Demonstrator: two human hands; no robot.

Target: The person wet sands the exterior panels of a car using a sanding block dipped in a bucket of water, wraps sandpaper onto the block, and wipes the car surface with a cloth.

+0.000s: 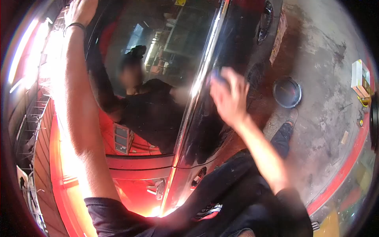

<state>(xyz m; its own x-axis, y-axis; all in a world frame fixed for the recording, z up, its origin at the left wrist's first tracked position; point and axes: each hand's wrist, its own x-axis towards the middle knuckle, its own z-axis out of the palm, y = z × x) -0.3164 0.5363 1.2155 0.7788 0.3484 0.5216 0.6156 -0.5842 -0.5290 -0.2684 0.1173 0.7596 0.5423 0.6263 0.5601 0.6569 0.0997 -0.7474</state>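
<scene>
Blue pad: blurred, at the dark door panel, just right of the chrome strip.
Right hand: grasping the pad, right of the strip.
Window: left of the strip.
Left hand: well left of the strip; grip cannot be told.
Round pan: on floor, well right of the strip.

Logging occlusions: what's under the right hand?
A blurred blue object shows at the fingers of the right hand, by the dark car door. The hand hides the rest and the door beneath.
</scene>
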